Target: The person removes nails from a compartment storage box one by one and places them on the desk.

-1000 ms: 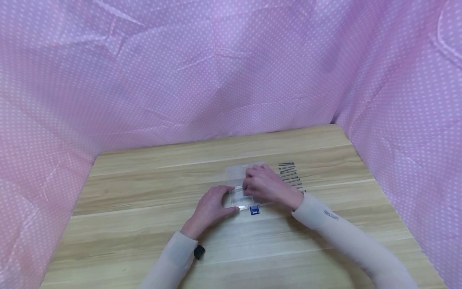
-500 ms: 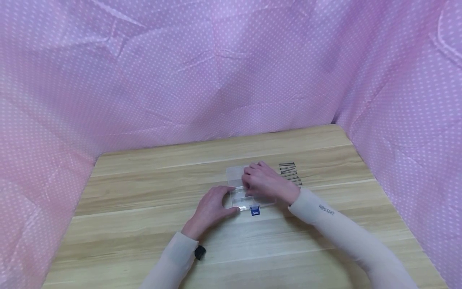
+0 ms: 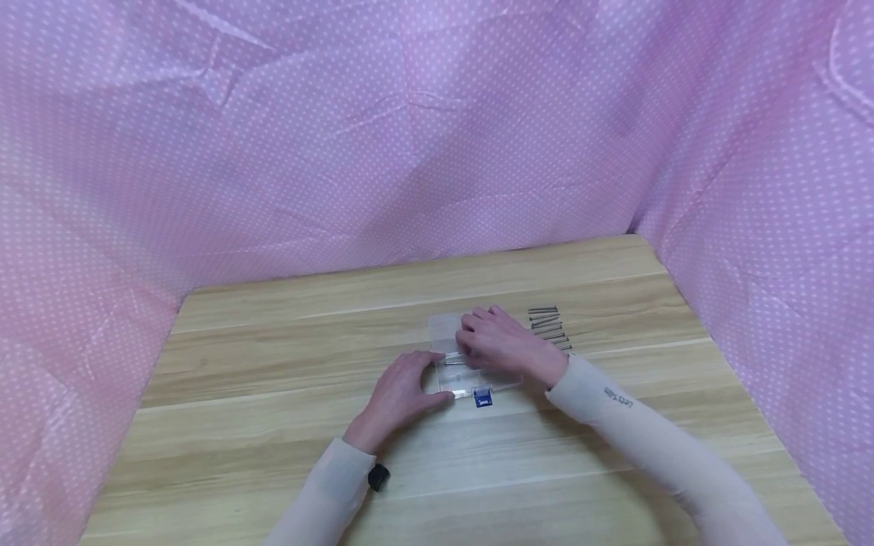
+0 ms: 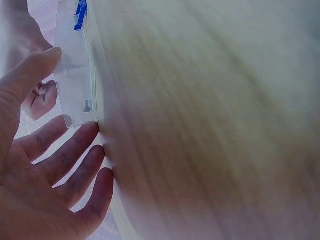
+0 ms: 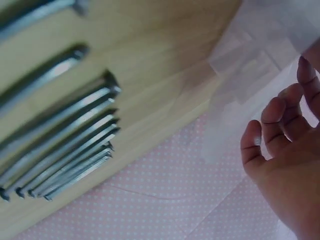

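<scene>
A clear plastic compartment box (image 3: 505, 385) lies on the table, its translucent lid (image 3: 445, 331) folded open toward the back. My left hand (image 3: 399, 390) grips the box's left end between thumb and index finger. The other fingertips (image 4: 105, 175) rest by the table surface. In a rear compartment lies a metal nail (image 3: 454, 363), running under my right hand (image 3: 497, 341). The nail's head (image 4: 87, 106) shows through the wall in the left wrist view. My right fingers (image 5: 274, 111) are bent over the box. Their grip is hidden, so I cannot tell whether they hold the nail.
Several loose nails (image 3: 546, 326) lie in a row on the wooden table (image 3: 273, 394), right of the box. A blue latch (image 3: 482, 397) hangs at the box's front edge. A black object (image 3: 378, 477) sits by the left cuff. Pink dotted cloth (image 3: 410, 152) surrounds the table.
My right hand has moved slightly left and down over the box. A nail now shows in the rear compartment, where none was visible half a second ago. The left hand stays in place.
</scene>
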Demonstrator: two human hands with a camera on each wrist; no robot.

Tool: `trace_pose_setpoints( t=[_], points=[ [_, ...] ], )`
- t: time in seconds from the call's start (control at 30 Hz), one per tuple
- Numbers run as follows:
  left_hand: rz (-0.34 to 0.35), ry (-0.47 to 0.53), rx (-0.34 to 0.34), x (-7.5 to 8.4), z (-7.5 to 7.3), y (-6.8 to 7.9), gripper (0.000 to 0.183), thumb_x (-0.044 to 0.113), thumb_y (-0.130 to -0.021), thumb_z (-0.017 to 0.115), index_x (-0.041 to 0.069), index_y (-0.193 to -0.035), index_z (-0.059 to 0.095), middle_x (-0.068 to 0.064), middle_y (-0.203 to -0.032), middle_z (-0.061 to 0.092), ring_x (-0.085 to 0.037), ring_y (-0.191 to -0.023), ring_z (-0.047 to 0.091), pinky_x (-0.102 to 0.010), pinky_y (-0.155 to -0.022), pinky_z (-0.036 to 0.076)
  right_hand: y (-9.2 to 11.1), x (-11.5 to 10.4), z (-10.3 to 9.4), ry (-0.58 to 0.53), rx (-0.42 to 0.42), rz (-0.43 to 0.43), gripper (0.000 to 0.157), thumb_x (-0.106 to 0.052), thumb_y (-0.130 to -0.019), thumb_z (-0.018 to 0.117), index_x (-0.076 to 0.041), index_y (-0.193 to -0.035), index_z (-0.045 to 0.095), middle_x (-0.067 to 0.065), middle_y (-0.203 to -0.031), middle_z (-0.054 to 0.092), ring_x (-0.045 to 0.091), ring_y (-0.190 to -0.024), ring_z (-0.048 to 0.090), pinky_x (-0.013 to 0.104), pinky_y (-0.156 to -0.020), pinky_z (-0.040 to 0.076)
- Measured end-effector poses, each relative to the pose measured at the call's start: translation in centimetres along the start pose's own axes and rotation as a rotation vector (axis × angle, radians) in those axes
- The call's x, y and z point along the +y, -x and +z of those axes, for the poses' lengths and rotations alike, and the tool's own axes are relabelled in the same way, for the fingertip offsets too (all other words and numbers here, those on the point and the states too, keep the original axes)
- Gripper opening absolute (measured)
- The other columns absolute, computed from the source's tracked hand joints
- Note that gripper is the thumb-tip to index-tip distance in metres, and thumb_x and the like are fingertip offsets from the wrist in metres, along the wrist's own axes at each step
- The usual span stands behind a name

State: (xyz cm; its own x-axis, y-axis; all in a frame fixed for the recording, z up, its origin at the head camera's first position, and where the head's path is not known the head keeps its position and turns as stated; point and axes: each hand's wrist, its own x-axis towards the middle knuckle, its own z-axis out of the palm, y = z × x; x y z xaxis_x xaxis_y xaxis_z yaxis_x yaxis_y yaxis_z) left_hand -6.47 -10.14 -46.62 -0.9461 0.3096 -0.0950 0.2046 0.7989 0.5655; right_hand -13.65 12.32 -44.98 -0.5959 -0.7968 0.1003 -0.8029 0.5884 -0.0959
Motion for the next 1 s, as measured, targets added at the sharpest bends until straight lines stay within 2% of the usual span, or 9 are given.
trace_pose_setpoints(
  t=[0.1, 0.23, 0.5, 0.7, 1.0],
  points=[
    [-0.005, 0.001, -0.001, 0.03, -0.03, 0.0, 0.069, 0.042, -0.083, 0.086, 0.01, -0.139, 0.062, -0.011, -0.139, 0.063, -0.033, -0.132, 0.054, -0.052, -0.112, 0.044, 0.22, 0.17, 0.09, -0.018, 0.005, -0.03, 0.01, -0.023, -0.091, 0.08, -0.024, -0.093, 0.07, -0.007, -0.093, 0.053, 0.016, -0.089, 0.047, 0.032, -0.081, 0.041],
    [-0.003, 0.003, -0.003, -0.01, -0.06, 0.0, 0.069, 0.042, -0.083, 0.085, 0.01, -0.14, 0.062, -0.011, -0.139, 0.062, -0.033, -0.132, 0.054, -0.053, -0.112, 0.043, 0.48, 0.44, 0.16, -0.032, 0.015, -0.063, 0.007, -0.028, -0.09, 0.08, -0.027, -0.094, 0.075, -0.008, -0.094, 0.052, 0.014, -0.089, 0.045, 0.031, -0.081, 0.039],
    [0.014, 0.007, 0.009, -0.17, 0.0, 0.01, 0.067, 0.041, -0.083, 0.085, 0.01, -0.138, 0.063, -0.011, -0.137, 0.064, -0.033, -0.13, 0.055, -0.052, -0.111, 0.044, 0.76, 0.78, 0.44, -0.005, 0.056, -0.124, 0.012, -0.032, -0.085, 0.084, -0.027, -0.096, 0.083, -0.01, -0.091, 0.055, 0.012, -0.086, 0.046, 0.03, -0.078, 0.038],
    [0.01, 0.013, 0.011, -0.11, 0.02, -0.04, 0.067, 0.041, -0.083, 0.085, 0.01, -0.138, 0.063, -0.012, -0.137, 0.064, -0.033, -0.131, 0.055, -0.053, -0.111, 0.043, 0.81, 0.93, 0.77, 0.02, 0.042, -0.136, 0.013, -0.031, -0.085, 0.083, -0.027, -0.098, 0.083, -0.01, -0.089, 0.055, 0.012, -0.084, 0.045, 0.029, -0.078, 0.039],
    [0.004, 0.011, 0.004, -0.08, -0.02, -0.01, 0.067, 0.041, -0.083, 0.086, 0.01, -0.138, 0.063, -0.011, -0.139, 0.063, -0.033, -0.131, 0.054, -0.053, -0.112, 0.043, 0.92, 1.01, 0.31, 0.016, -0.01, -0.104, 0.011, -0.026, -0.084, 0.085, -0.023, -0.095, 0.082, -0.008, -0.093, 0.061, 0.013, -0.086, 0.048, 0.03, -0.077, 0.039]
  ],
)
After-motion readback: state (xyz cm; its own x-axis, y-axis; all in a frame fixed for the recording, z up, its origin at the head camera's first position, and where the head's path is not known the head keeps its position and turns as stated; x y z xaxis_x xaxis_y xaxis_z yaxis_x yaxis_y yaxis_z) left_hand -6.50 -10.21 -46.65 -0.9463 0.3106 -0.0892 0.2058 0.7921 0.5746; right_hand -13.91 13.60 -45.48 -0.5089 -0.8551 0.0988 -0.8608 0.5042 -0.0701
